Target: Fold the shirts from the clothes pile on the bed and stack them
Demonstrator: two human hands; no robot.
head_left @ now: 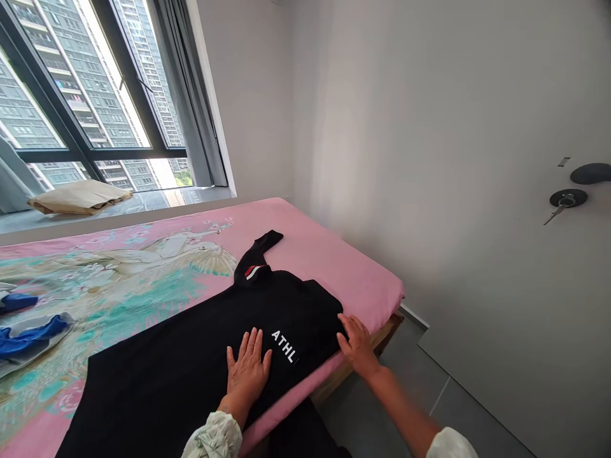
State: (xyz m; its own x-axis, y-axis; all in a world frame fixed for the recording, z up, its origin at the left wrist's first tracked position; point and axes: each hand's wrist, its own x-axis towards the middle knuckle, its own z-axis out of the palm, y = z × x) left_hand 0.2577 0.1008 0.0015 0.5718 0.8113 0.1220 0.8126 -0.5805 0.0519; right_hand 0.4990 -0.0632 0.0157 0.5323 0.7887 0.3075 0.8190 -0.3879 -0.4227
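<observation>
Head view: a black shirt [191,356] lettered ATHL lies spread on a pink bed [324,248]. The left hand [249,371] rests flat on it, grip wide. The right hand [359,348] is at the shirt's edge; whether its grip pinches cloth, I cannot tell.

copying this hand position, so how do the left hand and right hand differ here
The left hand lies flat on the black shirt, beside the white lettering; the right hand is at the shirt's edge.
The left hand's fingers are nearly straight; the right hand's look slightly bent.
The left sleeve ends near the left hand's wrist; the right sleeve ends well back from the right hand.
Both are bare, backs up.
</observation>
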